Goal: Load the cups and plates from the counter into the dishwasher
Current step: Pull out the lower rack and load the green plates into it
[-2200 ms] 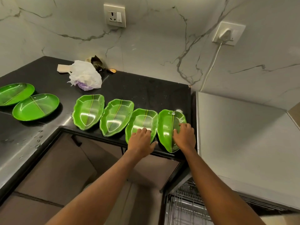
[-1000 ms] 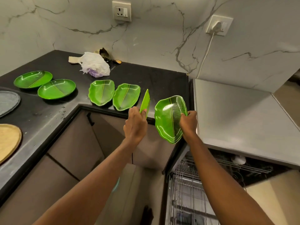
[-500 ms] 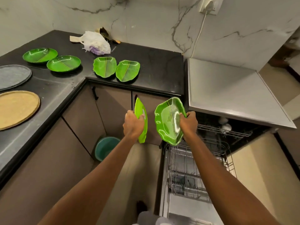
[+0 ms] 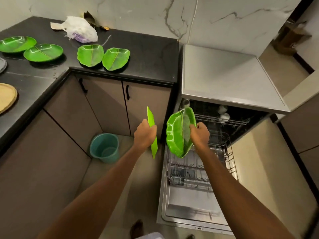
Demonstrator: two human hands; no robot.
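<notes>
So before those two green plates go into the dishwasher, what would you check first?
1. Left hand has a firm hold on its green leaf-shaped plastic plate, held edge-on: ok.
2. Right hand grips the second green leaf-shaped plate by its rim: ok.
3. Dishwasher door is down: ok.
4. Lower wire rack is pulled out, with free slots showing: ok.
5. Plates are clear of each other: ok, a gap shows.
6. Which slots fit these plates: cannot tell.
</notes>
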